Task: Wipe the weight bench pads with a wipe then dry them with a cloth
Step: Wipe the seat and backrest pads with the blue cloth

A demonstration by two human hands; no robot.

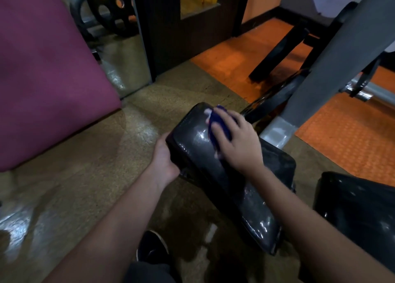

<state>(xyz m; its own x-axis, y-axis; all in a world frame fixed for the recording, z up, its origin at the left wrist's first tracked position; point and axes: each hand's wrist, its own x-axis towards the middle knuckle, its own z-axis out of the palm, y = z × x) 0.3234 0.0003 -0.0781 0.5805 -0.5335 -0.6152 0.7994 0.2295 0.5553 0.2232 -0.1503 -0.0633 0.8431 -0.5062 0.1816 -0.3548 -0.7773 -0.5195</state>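
A long black bench pad [198, 154] runs from the centre toward the lower right, its shiny surface catching light. My right hand [237, 146] presses a bunched blue cloth [220, 126] flat against the pad's far end, fingers spread over it. My left hand [164, 161] grips the pad's left edge, fingers hidden under it. A second black pad [359, 208] sits at the lower right.
A large maroon mat [42, 69] leans at the left. Grey machine frame [333, 69] and a chrome bar [374, 92] stand at the right over orange flooring. Weight plates [109, 7] sit at the back left. My dark shoe [152, 248] is on the tan floor below.
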